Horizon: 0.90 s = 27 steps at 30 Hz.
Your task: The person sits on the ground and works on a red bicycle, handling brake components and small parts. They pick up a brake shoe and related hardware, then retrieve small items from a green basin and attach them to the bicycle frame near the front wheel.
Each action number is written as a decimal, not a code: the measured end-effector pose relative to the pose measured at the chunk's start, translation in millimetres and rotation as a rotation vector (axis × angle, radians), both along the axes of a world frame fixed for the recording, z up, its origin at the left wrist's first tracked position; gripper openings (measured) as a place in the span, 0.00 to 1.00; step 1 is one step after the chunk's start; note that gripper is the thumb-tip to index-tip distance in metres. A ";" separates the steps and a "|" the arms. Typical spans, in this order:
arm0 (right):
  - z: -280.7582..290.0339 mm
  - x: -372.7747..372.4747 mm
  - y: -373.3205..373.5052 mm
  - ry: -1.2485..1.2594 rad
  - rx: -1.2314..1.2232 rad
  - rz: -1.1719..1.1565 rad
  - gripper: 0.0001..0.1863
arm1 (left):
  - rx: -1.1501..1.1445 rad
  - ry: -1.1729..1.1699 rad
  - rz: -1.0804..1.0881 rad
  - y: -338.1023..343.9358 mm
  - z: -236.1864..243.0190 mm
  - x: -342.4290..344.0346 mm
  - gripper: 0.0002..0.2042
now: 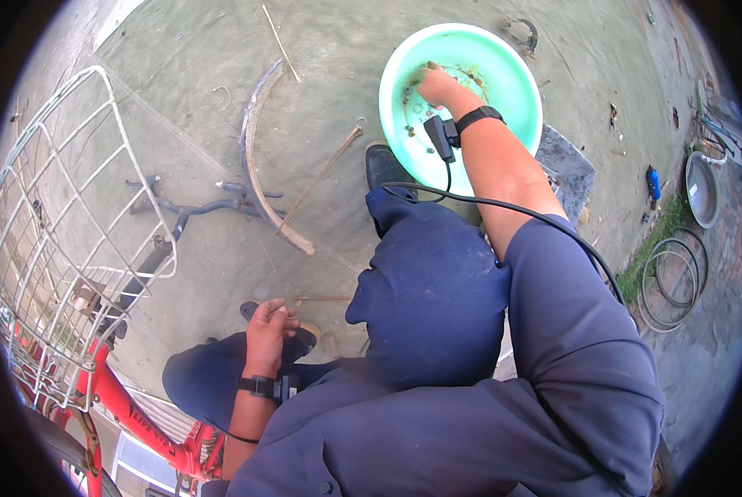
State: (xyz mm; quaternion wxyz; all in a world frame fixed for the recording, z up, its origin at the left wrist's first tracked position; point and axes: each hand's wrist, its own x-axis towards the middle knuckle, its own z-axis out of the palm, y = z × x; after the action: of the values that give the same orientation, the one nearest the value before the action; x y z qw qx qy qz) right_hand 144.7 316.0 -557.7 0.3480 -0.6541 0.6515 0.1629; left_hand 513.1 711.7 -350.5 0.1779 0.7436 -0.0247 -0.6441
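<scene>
- Left hand (pixel 270 325), one: well apart from the basin (pixel 516 79), fingers loosely curled; whether they hold anything small, I cannot tell.
- Cable (pixel 553 225), black, one: slack loop by the basin's near rim; best kept outside, lest it sweep the contents.
- Basin, pale green, round: on the ground, ahead and to the right.
- Right hand (pixel 437 85), one: down inside the basin, fingers drawn narrow; their tips are obscured, so I cannot tell whether anything is pinched.
- Parts (pixel 410 131), small, assorted, some rust-brown: scattered over the basin's bottom, around the right hand. Probably apt to roll; best nudged singly onto bare plastic, then pinched with fingertips.
- Rim: a light steadying touch from the left hand would likely help.
- Coil (pixel 677 282), one: far right, on the ground.
</scene>
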 end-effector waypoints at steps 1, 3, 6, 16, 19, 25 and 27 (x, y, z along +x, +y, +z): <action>-9.0 -3.8 -1.3 -0.005 0.008 -0.006 0.25 | 0.000 0.000 0.001 -0.5 -0.1 0.6 0.17; -32.3 -8.9 -13.0 0.068 0.054 0.202 0.25 | 0.001 -0.002 -0.009 -1.4 -0.2 1.6 0.17; -57.2 -15.3 -16.7 0.164 0.058 0.379 0.26 | 0.002 -0.005 -0.026 -2.9 -0.7 1.9 0.17; -27.5 -14.2 -8.0 0.032 0.005 0.059 0.29 | 0.000 0.003 0.003 -2.5 -3.6 2.1 0.17; -53.1 -15.6 -15.0 0.155 0.030 0.371 0.28 | 0.000 0.001 -0.002 -3.5 -3.1 2.3 0.17; -29.5 -16.9 4.3 0.102 0.000 0.188 0.26 | 0.008 -0.010 -0.019 -8.4 -0.1 -1.3 0.16; -12.8 -13.8 14.8 0.067 0.060 0.095 0.27 | 0.007 -0.007 -0.022 -9.6 0.0 -2.9 0.16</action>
State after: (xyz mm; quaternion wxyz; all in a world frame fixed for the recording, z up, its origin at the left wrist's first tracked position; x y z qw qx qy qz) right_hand 130.9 330.7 -570.6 0.3374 -0.6679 0.6256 0.2207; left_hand 510.1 702.1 -350.5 0.1684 0.7460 -0.0313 -0.6435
